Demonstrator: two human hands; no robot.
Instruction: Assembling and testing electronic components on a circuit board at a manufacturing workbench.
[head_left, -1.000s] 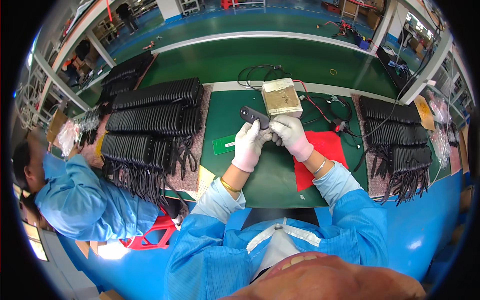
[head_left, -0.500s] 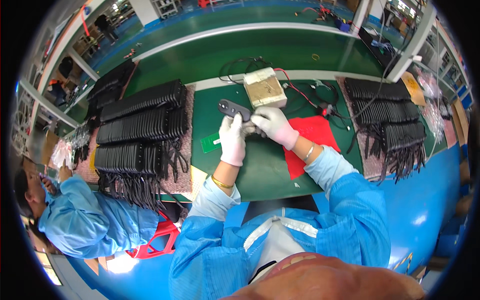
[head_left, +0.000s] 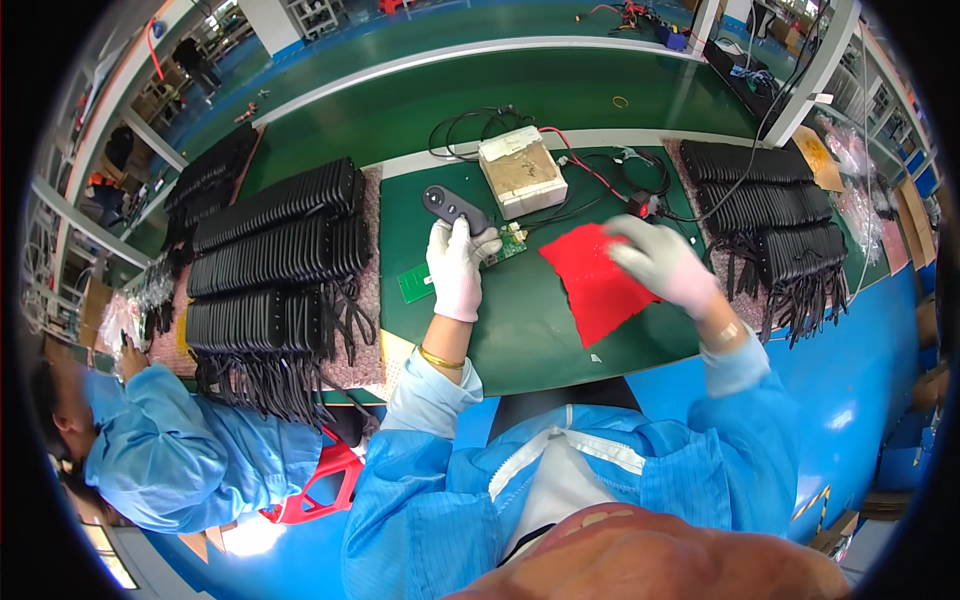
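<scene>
My left hand [head_left: 456, 268], in a white glove, holds a long black plastic housing [head_left: 452, 207] against the green mat [head_left: 520, 330]. A small green circuit board [head_left: 512, 243] lies just right of that hand. My right hand [head_left: 660, 262], also gloved, hovers blurred over the right edge of a red cloth [head_left: 590, 280], away from the housing, fingers loosely curled with nothing seen in them. A beige box [head_left: 522, 172] with red and black wires stands behind the housing.
Rows of black housings with cables [head_left: 270, 260] fill a tray on the left, and more [head_left: 770, 210] lie at the right. A second green board [head_left: 415, 283] lies by my left wrist. Another person in blue [head_left: 170, 450] works at lower left.
My right hand has let go of the black housing and swung right, over the red cloth. My left hand stays on the housing. The view has tilted slightly.
</scene>
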